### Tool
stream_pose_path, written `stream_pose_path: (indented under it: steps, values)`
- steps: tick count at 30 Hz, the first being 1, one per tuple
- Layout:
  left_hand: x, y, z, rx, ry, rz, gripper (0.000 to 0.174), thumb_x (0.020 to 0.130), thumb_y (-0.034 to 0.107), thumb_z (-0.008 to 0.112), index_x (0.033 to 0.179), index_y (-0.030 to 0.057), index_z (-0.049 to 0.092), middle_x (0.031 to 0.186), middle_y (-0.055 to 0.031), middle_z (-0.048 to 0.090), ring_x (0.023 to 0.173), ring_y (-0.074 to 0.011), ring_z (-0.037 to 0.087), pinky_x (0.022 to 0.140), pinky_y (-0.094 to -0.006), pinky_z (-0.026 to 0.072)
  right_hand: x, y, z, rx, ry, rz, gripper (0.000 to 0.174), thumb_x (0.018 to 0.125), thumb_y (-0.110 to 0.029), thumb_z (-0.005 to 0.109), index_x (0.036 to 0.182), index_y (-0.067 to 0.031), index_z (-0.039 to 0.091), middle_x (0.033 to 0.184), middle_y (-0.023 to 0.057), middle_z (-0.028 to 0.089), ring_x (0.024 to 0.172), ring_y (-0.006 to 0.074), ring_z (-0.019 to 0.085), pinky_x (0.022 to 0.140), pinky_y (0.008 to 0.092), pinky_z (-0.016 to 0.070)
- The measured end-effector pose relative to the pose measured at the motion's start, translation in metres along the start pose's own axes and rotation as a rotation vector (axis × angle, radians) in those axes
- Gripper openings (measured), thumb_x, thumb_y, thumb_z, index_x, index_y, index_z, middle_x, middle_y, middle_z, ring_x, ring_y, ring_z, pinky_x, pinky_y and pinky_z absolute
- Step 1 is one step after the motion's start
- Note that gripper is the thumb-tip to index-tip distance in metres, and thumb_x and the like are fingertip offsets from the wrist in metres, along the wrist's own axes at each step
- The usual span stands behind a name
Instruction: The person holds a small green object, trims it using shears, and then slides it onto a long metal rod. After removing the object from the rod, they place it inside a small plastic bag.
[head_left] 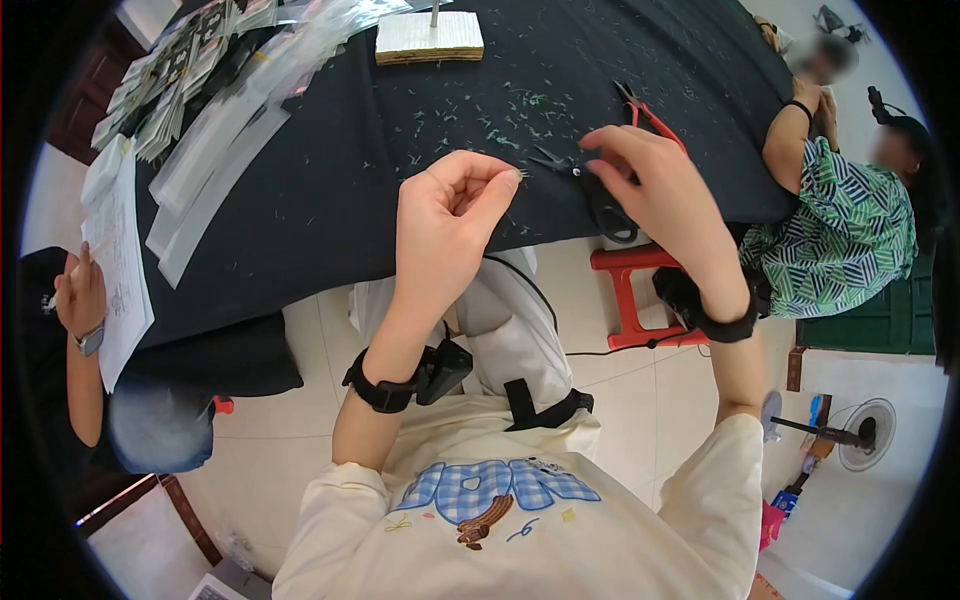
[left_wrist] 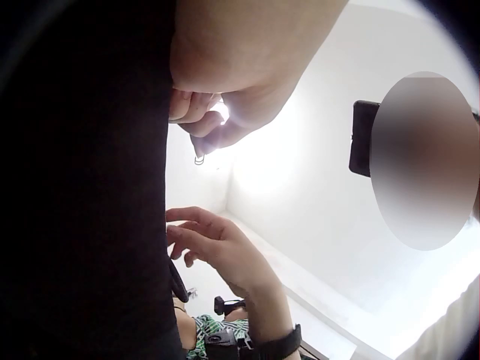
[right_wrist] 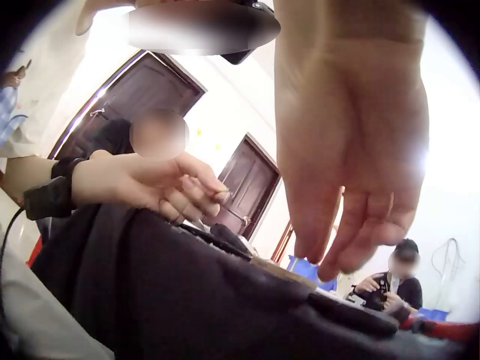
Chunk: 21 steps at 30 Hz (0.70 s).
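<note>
My left hand (head_left: 450, 210) pinches a tiny thin looped piece (left_wrist: 199, 160) between thumb and forefinger, above the front part of the black-covered table. In the head view only a pale tip of it shows at the fingertips. My right hand (head_left: 655, 180) hangs to the right with its fingers loosely bent and nothing held in them. Below and beside its fingertips lie black-handled scissors (head_left: 612, 218), blades pointing left. Just beyond are red-handled pliers (head_left: 655, 122). Small green scraps (head_left: 520, 130) are scattered over the cloth ahead of both hands.
A pale layered block (head_left: 430, 40) with an upright rod stands at the far side. Clear plastic sleeves (head_left: 215, 165) and stacked packets (head_left: 170, 80) cover the left. One person holds a paper sheet (head_left: 118, 270) there; another in a patterned shirt (head_left: 840, 230) sits right, near a red stool (head_left: 625, 300).
</note>
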<state>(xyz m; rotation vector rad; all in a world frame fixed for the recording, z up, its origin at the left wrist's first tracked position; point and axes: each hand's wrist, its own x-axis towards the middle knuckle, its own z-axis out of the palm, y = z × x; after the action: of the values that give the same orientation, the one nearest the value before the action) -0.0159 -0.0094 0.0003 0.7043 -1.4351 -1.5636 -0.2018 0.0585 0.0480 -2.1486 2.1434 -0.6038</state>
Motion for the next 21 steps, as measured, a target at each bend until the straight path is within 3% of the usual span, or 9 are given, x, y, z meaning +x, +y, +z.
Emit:
stream_pose_path:
  steps: [8, 10, 11, 13, 17, 21]
  values:
    - [0.001, -0.001, -0.001, -0.026, -0.004, -0.005, 0.008, 0.081, 0.005, 0.06, 0.08, -0.0028, 0.062, 0.062, 0.0031, 0.056, 0.052, 0.0019, 0.042, 0.045, -0.0144, 0.0295, 0.015, 0.001, 0.017, 0.117, -0.072, 0.028, 0.01, 0.08, -0.009, 0.058, 0.087, -0.0018, 0.058, 0.076, 0.0104, 0.056, 0.067, 0.0255, 0.058, 0.062, 0.0333, 0.0458]
    - [0.001, -0.001, -0.002, -0.005, -0.01, 0.0, 0.009, 0.081, 0.005, 0.06, 0.08, -0.0029, 0.062, 0.062, 0.003, 0.055, 0.052, 0.0018, 0.042, 0.045, -0.0143, 0.0298, 0.017, 0.006, 0.022, 0.206, -0.021, -0.076, 0.008, 0.078, -0.003, 0.059, 0.084, 0.0005, 0.056, 0.071, 0.0072, 0.052, 0.06, 0.0148, 0.051, 0.055, 0.0264, 0.0416]
    - [0.001, -0.001, -0.001, -0.005, -0.011, -0.001, 0.009, 0.081, 0.005, 0.06, 0.08, -0.0029, 0.062, 0.062, 0.003, 0.055, 0.052, 0.0018, 0.042, 0.045, -0.0143, 0.0298, 0.018, 0.006, 0.022, 0.206, -0.022, -0.075, 0.008, 0.078, -0.003, 0.059, 0.084, 0.0005, 0.056, 0.071, 0.0072, 0.052, 0.06, 0.0148, 0.051, 0.055, 0.0264, 0.0416]
    - [0.002, -0.001, -0.001, 0.005, -0.007, 0.001, 0.009, 0.081, 0.006, 0.06, 0.08, -0.0028, 0.062, 0.062, 0.003, 0.055, 0.053, 0.0017, 0.042, 0.045, -0.0145, 0.0298, 0.02, 0.006, 0.021, 0.248, -0.113, -0.061, 0.009, 0.077, -0.004, 0.057, 0.082, 0.0025, 0.055, 0.075, 0.0112, 0.055, 0.068, 0.0246, 0.057, 0.063, 0.0317, 0.0454]
    - [0.002, -0.001, -0.001, -0.003, -0.004, 0.002, 0.009, 0.081, 0.006, 0.06, 0.08, -0.003, 0.062, 0.061, 0.0029, 0.055, 0.052, 0.0016, 0.042, 0.045, -0.0147, 0.0301, 0.024, 0.011, 0.02, 0.179, -0.161, -0.096, 0.008, 0.075, -0.003, 0.056, 0.08, 0.0026, 0.053, 0.075, 0.0111, 0.055, 0.068, 0.0237, 0.056, 0.063, 0.0308, 0.0453]
    - [0.002, -0.001, -0.002, 0.009, -0.008, 0.001, 0.009, 0.081, 0.005, 0.06, 0.08, -0.0033, 0.062, 0.062, 0.0025, 0.056, 0.053, 0.0015, 0.042, 0.045, -0.0148, 0.0308, 0.024, 0.018, 0.021, 0.265, -0.11, 0.006, 0.008, 0.075, -0.004, 0.057, 0.079, 0.0015, 0.054, 0.071, 0.0099, 0.055, 0.066, 0.02, 0.055, 0.061, 0.0293, 0.0447]
